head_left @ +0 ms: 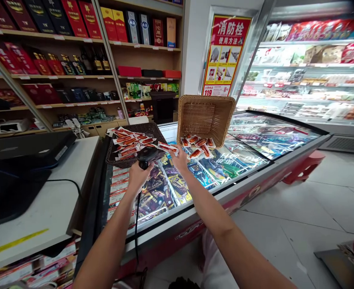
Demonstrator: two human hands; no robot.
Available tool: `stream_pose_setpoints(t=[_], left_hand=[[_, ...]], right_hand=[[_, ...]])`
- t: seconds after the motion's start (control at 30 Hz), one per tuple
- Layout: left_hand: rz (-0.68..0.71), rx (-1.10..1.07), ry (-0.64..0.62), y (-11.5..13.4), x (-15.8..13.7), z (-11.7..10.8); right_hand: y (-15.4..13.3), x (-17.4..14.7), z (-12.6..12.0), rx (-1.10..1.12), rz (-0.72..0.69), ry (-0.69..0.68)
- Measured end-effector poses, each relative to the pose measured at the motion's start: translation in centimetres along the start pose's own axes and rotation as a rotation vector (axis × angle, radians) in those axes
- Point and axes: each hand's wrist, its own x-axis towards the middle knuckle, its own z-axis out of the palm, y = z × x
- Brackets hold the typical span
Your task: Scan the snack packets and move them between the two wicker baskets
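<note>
My left hand (139, 176) is closed around the handle of a black corded barcode scanner (147, 154), its head over the near edge of a dark woven basket (155, 130). Several wrapped sausages (128, 140) lie heaped in that basket. In my right hand (180, 159) is one wrapped sausage (168, 147), pinched at its right end and pointing toward the scanner. To its right a tan wicker basket (207, 116) leans on its side, opening toward me. More wrapped sausages (198, 141) sit in its lower part and spill onto the freezer glass.
Both baskets rest on a glass-topped chest freezer (239, 160) filled with packaged goods. At left stands a white counter (65, 176) with black equipment (14, 168). The scanner's cord (137, 224) hangs down in front. A red stool (304, 166) is beside the freezer, right.
</note>
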Motion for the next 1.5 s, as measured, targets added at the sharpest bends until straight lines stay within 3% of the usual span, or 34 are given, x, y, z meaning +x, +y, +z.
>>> stream_pose_setpoints(t=[0.17, 0.97, 1.1, 1.2, 1.27, 1.37, 1.5], left_hand=[[0.023, 0.016, 0.071, 0.2, -0.2, 0.1], [-0.013, -0.165, 0.028, 1.9, -1.4, 0.9], [-0.006, -0.284, 0.043, 2.6, -1.5, 0.4], [-0.007, -0.358, 0.105, 2.9, -1.2, -0.4], [-0.007, -0.406, 0.140, 2.9, -0.7, -1.0], [-0.016, -0.457, 0.211, 2.6, 0.1, -1.9], [-0.043, -0.443, 0.376, 1.6, 1.4, -3.8]], right_hand=[[0.2, 0.1, 0.1, 0.048, 0.015, 0.046], [1.1, 0.6, 0.2, 0.069, 0.045, 0.080], [2.0, 1.9, -0.9, -0.048, 0.135, 0.307], [2.9, 3.3, -3.1, -0.189, 0.370, 0.583], [3.6, 4.3, -4.7, -0.264, 0.490, 0.692], [4.8, 5.1, -6.4, -0.357, 0.499, 0.700], [5.7, 4.8, -6.8, -0.511, 0.474, 0.662]])
